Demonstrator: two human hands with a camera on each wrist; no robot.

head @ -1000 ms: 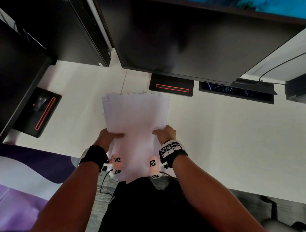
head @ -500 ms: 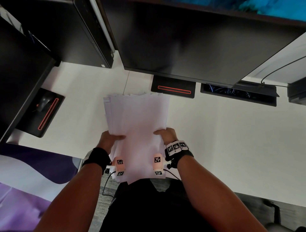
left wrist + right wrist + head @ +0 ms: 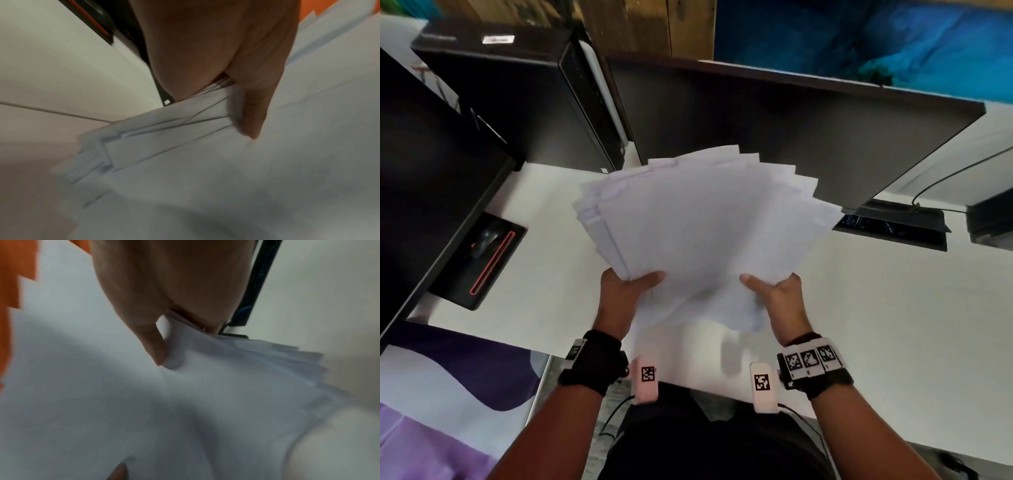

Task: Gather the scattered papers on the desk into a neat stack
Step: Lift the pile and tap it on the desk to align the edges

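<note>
Papers (image 3: 702, 219) hang fanned above the counter (image 3: 876, 308), light, limp and slippery, so I pinch the near corners — my left hand (image 3: 626, 294) on one, my right hand (image 3: 777, 298) on the other. Close behind stands a dark monitor (image 3: 791, 130) — their far edges could brush it.

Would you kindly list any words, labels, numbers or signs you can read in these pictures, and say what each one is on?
No text can be read.
White label on the black box: too blurred.
Square coded markers on the right wristband and the two pink tags: patterns only, no words.
The papers show blank.
</note>
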